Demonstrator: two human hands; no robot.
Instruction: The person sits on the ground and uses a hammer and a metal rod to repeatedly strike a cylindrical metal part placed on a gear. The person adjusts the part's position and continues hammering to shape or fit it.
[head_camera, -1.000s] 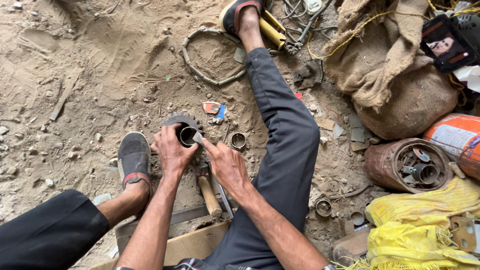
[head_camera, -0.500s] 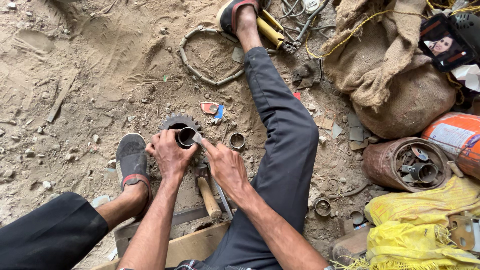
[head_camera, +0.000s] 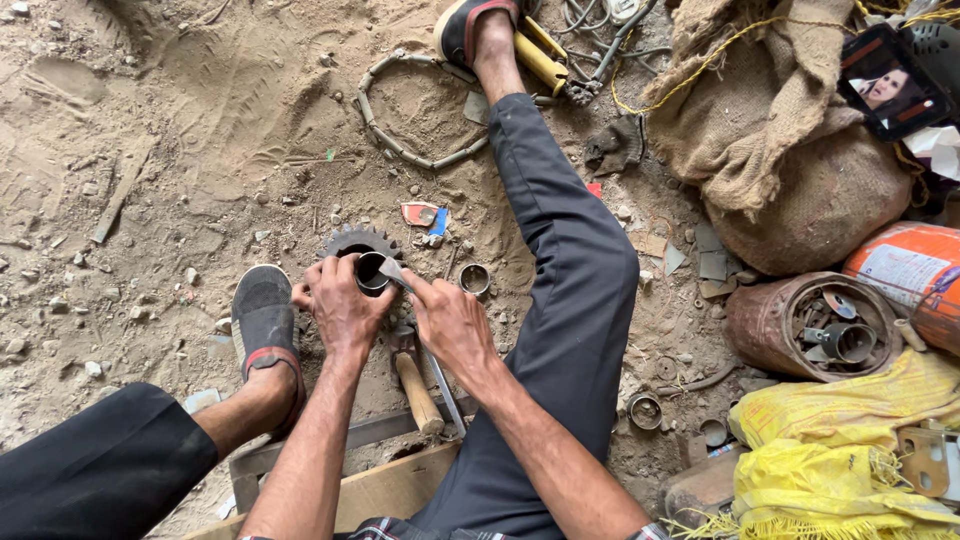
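At frame centre, the left hand (head_camera: 342, 305) grips a short dark metal sleeve (head_camera: 371, 270) over the toothed steel gear (head_camera: 358, 243), the right hand (head_camera: 452, 320) pinching a thin metal tool (head_camera: 392, 273) at its rim; seating looks unfinished.

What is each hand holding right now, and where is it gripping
The left hand grips the toothed gear by its near rim. The right hand pinches a small flat metal tool by its rear end.

Soft even daylight, sharp focus
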